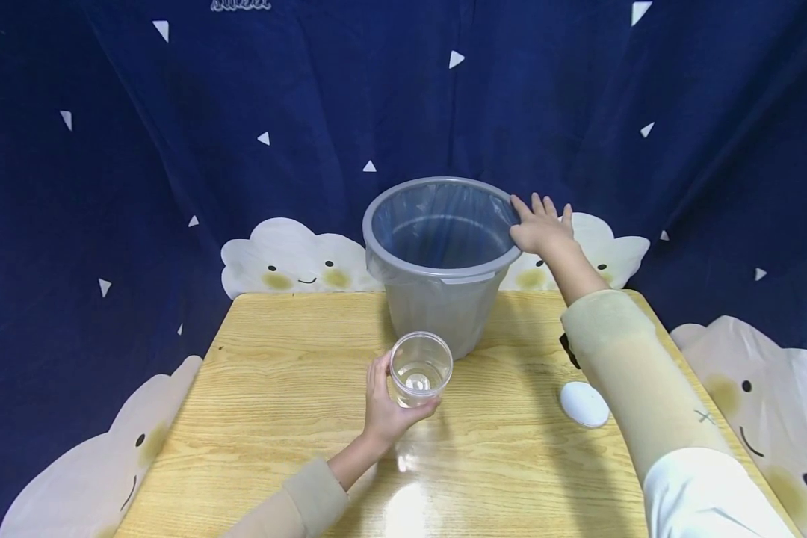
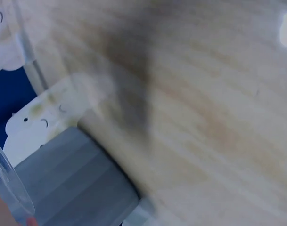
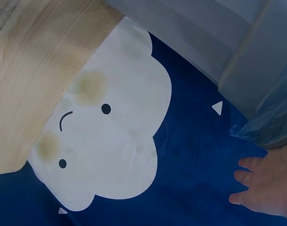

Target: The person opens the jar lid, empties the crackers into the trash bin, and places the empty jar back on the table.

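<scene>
My left hand (image 1: 388, 409) holds a clear plastic cup (image 1: 421, 366), thumb on the near side and fingers round its left side. The cup is in front of a grey trash can (image 1: 437, 299) lined with a transparent bag (image 1: 444, 213). In the left wrist view only an edge of the cup (image 2: 13, 183) shows, beside the grey can (image 2: 82, 183). At the can's right rim is my right hand (image 1: 545, 224), its fingers spread and the thumb side touching the rim. The right wrist view shows these spread fingers (image 3: 249, 176) beside the can and the bag's overhanging edge.
A white oval object (image 1: 583, 404) lies on the wooden table (image 1: 276, 403), near the right forearm. A small black item (image 1: 569, 351) is partly hidden by the right sleeve. Behind the table hangs a dark blue curtain (image 1: 296, 134) with white triangles and smiling clouds.
</scene>
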Motion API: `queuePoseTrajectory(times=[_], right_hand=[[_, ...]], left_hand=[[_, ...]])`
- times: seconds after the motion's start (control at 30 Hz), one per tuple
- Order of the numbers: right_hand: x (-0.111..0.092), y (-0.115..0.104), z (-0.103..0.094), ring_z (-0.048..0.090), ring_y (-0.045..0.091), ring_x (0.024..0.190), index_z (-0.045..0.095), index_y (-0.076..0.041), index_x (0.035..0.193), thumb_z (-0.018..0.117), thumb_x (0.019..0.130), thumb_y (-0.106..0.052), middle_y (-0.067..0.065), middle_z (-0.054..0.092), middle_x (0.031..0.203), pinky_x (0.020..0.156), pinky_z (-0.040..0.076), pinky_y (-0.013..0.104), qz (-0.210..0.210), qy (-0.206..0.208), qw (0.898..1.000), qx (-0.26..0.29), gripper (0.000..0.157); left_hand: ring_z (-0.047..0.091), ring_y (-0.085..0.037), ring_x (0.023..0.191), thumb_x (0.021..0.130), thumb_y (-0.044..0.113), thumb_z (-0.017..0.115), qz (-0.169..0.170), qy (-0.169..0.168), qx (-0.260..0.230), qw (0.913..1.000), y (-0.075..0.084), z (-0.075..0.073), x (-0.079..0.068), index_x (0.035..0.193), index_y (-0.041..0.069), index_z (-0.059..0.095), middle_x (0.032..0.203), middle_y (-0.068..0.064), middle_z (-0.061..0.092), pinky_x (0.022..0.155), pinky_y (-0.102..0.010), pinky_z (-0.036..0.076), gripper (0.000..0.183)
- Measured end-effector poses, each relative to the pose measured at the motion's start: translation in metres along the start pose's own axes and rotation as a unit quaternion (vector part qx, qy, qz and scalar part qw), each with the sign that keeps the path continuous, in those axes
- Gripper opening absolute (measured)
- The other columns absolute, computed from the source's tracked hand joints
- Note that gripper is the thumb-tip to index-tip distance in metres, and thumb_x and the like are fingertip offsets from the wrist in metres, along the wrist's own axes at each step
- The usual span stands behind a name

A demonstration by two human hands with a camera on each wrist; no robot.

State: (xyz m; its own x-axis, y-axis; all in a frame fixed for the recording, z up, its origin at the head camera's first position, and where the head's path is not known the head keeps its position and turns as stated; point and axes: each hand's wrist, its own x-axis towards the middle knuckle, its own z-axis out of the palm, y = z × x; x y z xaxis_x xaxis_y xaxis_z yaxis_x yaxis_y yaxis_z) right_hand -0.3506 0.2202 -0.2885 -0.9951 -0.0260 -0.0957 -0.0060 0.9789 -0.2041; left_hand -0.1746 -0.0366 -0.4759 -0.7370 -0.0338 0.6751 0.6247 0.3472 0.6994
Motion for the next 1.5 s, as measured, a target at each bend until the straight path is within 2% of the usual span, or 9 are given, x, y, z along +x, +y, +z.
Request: queuePoseTrajectory(times=[0.13, 0.23, 0.43, 0.6, 0.67, 0.93, 1.2, 1.5], right_hand=[[0.0, 0.0, 0.0, -0.01, 0.04, 0.136, 0.003, -0.011, 0.148, 0.026, 0.087, -0.021, 0.024, -0.005, 0.149, 0.103, -0.013, 0.059, -0.001, 0.0, 1.0, 0.002, 0.066], [0.001, 0.0, 0.0, -0.01, 0.04, 0.136, 0.004, -0.011, 0.148, 0.026, 0.086, -0.021, 0.025, -0.005, 0.149, 0.103, -0.014, 0.059, -0.001, 0.001, 1.0, 0.001, 0.066], [0.002, 0.001, 0.002, -0.007, 0.04, 0.136, 0.005, -0.011, 0.148, 0.026, 0.085, -0.019, 0.025, -0.003, 0.149, 0.104, -0.011, 0.059, -0.002, 0.008, 1.0, -0.006, 0.066], [0.002, 0.001, 0.002, -0.008, 0.04, 0.136, 0.005, -0.011, 0.148, 0.027, 0.085, -0.02, 0.025, -0.003, 0.149, 0.104, -0.011, 0.059, -0.001, 0.008, 1.0, -0.004, 0.067], [0.002, 0.001, 0.003, -0.008, 0.04, 0.136, 0.005, -0.011, 0.148, 0.027, 0.085, -0.02, 0.025, -0.003, 0.149, 0.104, -0.012, 0.059, 0.0, 0.009, 1.0, -0.003, 0.066], [0.002, 0.002, 0.003, -0.009, 0.04, 0.136, 0.004, -0.012, 0.148, 0.026, 0.086, -0.02, 0.024, -0.004, 0.149, 0.104, -0.012, 0.059, -0.001, 0.008, 1.0, -0.002, 0.066], [0.003, 0.002, 0.003, -0.009, 0.04, 0.136, 0.004, -0.012, 0.148, 0.026, 0.086, -0.019, 0.025, -0.004, 0.149, 0.103, -0.013, 0.059, -0.002, 0.007, 1.0, 0.0, 0.066], [0.003, 0.001, 0.002, -0.007, 0.041, 0.136, 0.004, -0.012, 0.148, 0.026, 0.086, -0.019, 0.025, -0.004, 0.149, 0.103, -0.012, 0.059, -0.003, 0.006, 1.0, -0.002, 0.066]], left_hand=[[0.047, -0.026, 0.093, 0.05, 0.026, 0.088, 0.006, -0.011, 0.008, 0.9999, -0.023, 0.009, -0.014, 0.125, 0.001, 0.044, 0.109, -0.012, 0.052, 0.079, -0.03, 0.041, 0.09], [0.047, -0.028, 0.094, 0.05, 0.024, 0.087, -0.003, -0.024, 0.008, 0.9997, -0.023, 0.01, -0.019, 0.125, 0.0, 0.043, 0.11, -0.013, 0.051, 0.08, -0.031, 0.042, 0.09], [0.048, -0.028, 0.1, 0.055, 0.034, 0.085, -0.027, -0.054, 0.011, 0.9981, -0.026, 0.015, -0.03, 0.129, 0.005, 0.04, 0.113, -0.011, 0.05, 0.08, -0.036, 0.045, 0.092], [0.047, -0.026, 0.103, 0.053, 0.028, 0.087, -0.051, -0.076, 0.0, 0.9958, -0.026, 0.018, -0.037, 0.129, 0.008, 0.04, 0.115, -0.009, 0.049, 0.082, -0.037, 0.044, 0.092], [0.046, -0.027, 0.104, 0.052, 0.026, 0.088, -0.06, -0.088, -0.005, 0.9943, -0.025, 0.02, -0.04, 0.129, 0.008, 0.039, 0.117, -0.009, 0.049, 0.085, -0.034, 0.042, 0.092], [0.044, -0.029, 0.106, 0.059, 0.026, 0.085, -0.08, -0.143, -0.007, 0.9865, -0.026, 0.025, -0.055, 0.133, 0.014, 0.032, 0.121, -0.01, 0.043, 0.088, -0.036, 0.042, 0.092], [0.046, -0.029, 0.103, 0.059, 0.029, 0.084, -0.077, -0.157, 0.005, 0.9846, -0.031, 0.032, -0.066, 0.13, 0.004, 0.033, 0.119, -0.013, 0.044, 0.085, -0.036, 0.044, 0.091], [0.045, -0.025, 0.104, 0.059, 0.029, 0.084, -0.101, -0.177, 0.012, 0.979, -0.033, 0.033, -0.073, 0.133, 0.012, 0.03, 0.12, -0.008, 0.043, 0.085, -0.038, 0.044, 0.093]])
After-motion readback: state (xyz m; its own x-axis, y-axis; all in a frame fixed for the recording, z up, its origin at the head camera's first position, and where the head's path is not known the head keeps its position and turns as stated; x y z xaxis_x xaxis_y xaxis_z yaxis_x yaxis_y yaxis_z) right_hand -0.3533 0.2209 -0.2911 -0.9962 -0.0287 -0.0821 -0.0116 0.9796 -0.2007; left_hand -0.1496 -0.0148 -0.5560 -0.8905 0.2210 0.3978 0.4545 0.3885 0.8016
